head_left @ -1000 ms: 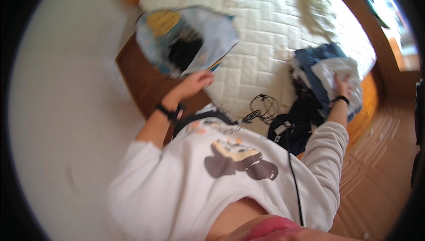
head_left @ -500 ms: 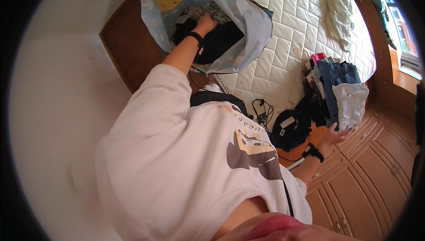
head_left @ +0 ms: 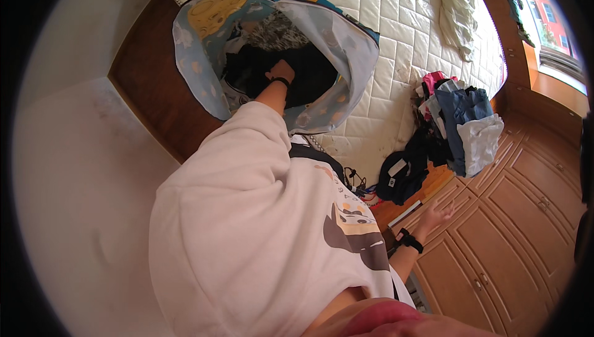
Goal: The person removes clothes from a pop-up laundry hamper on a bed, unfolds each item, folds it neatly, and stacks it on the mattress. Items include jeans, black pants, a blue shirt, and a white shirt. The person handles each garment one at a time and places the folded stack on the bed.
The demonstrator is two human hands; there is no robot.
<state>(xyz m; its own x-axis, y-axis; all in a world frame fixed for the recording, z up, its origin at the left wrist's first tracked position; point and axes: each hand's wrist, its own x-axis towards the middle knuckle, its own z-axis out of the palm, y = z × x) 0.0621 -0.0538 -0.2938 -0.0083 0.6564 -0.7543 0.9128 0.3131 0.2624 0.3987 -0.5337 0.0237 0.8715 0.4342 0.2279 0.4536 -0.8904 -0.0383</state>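
Note:
A large fabric storage bag (head_left: 204,86), pale blue with a space print and white lining, stands wide open on the left. My left hand (head_left: 281,72) is deep inside it, pressed against a black garment (head_left: 312,74). The fingers point down into the dark cloth and are mostly hidden. Behind that garment lies a grey patterned cloth (head_left: 278,30). My right hand (head_left: 438,214) hangs open at the lower right, holding nothing, its fingers spread. It is apart from the nearby pile of folded clothes (head_left: 461,108).
A white quilted mattress (head_left: 365,151) lies under the pile and beside the bag. A black cap-like item (head_left: 402,179) and some cables (head_left: 352,182) sit near its edge. A crumpled cream cloth (head_left: 458,15) lies farther back. Wooden cabinets (head_left: 513,232) line the right.
My left hand has moved from the grey patterned cloth nearer to me, onto the black garment. My right hand has dropped lower, away from the clothes pile. The whole view has shifted.

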